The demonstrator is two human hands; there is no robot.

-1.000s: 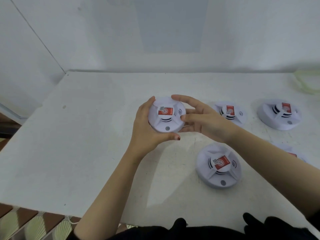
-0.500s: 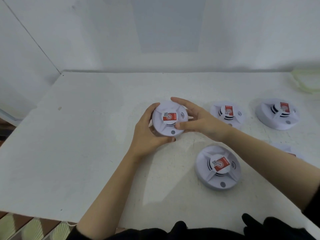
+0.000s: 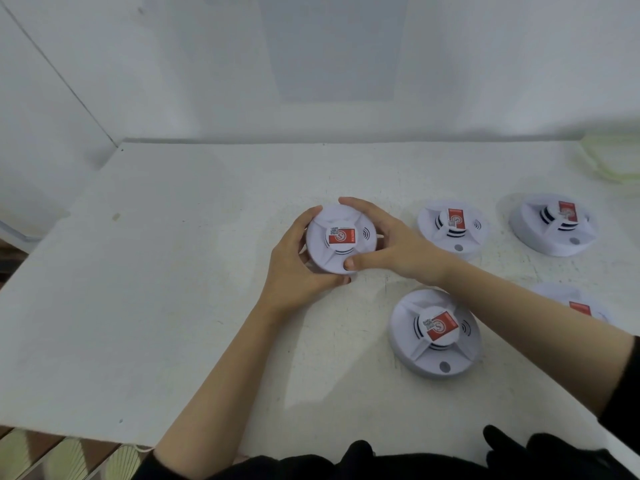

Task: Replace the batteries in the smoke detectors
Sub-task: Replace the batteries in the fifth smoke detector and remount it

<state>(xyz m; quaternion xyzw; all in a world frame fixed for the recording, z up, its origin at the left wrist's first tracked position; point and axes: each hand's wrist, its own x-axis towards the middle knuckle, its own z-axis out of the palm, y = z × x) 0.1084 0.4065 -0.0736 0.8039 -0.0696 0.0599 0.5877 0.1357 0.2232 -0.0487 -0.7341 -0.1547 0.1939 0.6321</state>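
Both hands gripped the held smoke detector (image 3: 341, 239) near the middle of the white table (image 3: 156, 271), its red label facing up. The left hand (image 3: 298, 265) cupped the rim from 9 o'clock, fingers curled round its far edge and underside. The right hand (image 3: 394, 244) clamped it from 3 o'clock, fingers hooked over the far rim and the thumb pressed on the near rim. A second earlier that hand's fingers had lain stretched beside the rim, thumb clear of it, and the unit had been held a little higher. Whether it touched the table could not be told.

Four more units lay face up and had not moved: a near detector (image 3: 434, 332) at 5 o'clock of the held one, a neighbouring detector (image 3: 452, 225) at 3 o'clock, a far detector (image 3: 554, 223) beyond that, and a half-hidden detector (image 3: 571, 303) behind the right forearm. A pale green container (image 3: 609, 157) sat at the table's 2 o'clock corner.
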